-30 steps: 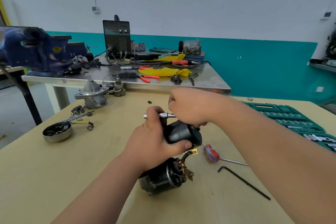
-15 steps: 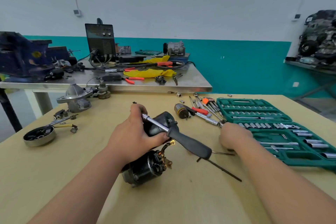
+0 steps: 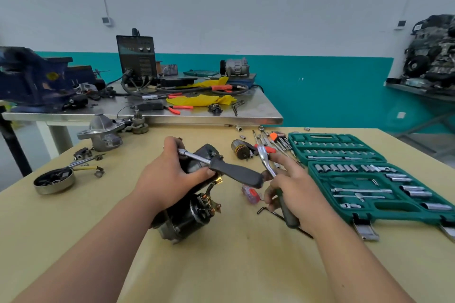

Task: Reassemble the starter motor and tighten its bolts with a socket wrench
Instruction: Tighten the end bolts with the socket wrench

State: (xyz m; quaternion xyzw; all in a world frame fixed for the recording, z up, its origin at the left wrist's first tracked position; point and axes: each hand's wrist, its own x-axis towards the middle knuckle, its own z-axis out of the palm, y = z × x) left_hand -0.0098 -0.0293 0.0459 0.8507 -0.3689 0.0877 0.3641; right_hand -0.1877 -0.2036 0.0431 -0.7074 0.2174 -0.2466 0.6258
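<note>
Left hand (image 3: pixel 170 177), seen from the head view, wraps the upper black cylinder of the dark metal starter motor (image 3: pixel 189 219), which rests near the middle of the pale yellow table (image 3: pixel 221 265), and pins a chrome driver with a black grip (image 3: pixel 236 174) across it. Right hand (image 3: pixel 295 194), just right of the motor, grips a chrome ratchet wrench with a dark green handle (image 3: pixel 267 160). The motor looks heavy, rigid and smooth-skinned. It is best clasped round the casing, clear of the brass terminals (image 3: pixel 209 200), which are likely to bend.

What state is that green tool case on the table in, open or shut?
Open: the green tool case lies flat with both halves spread, sockets and bars showing in their slots.
</note>
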